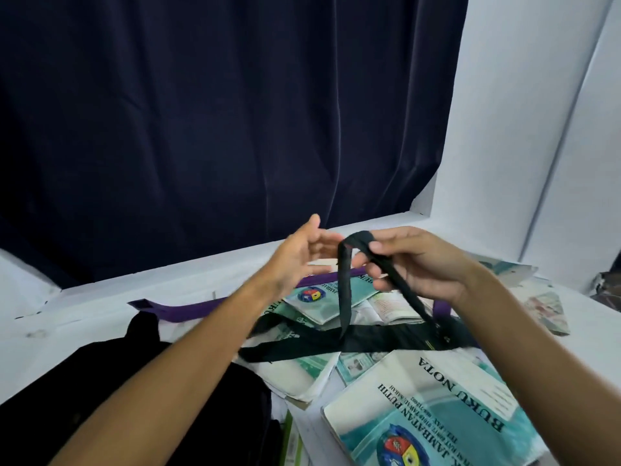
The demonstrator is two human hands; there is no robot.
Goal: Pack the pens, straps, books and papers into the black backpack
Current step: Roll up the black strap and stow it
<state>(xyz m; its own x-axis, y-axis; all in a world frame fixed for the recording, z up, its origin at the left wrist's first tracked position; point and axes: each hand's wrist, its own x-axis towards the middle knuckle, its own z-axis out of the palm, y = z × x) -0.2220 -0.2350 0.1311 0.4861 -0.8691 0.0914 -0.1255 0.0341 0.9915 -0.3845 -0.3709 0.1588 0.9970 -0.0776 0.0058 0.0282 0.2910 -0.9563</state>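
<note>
The right hand (420, 264) pinched a long, limp black fabric strap (344, 287), looped over its fingertips, one end dangling and the rest trailing down across the scattered teal-and-white notebooks (433, 408) on the white surface (84, 317). The left hand (299, 253) hovered just beside the loop, its grip spread and holding nothing. The strap looked light, soft and floppy, likely to slither apart unless gathered in folds and held at the bundle's middle. A purple strap (188, 309) lay behind, and the black backpack (100, 381) sat at the near left.
</note>
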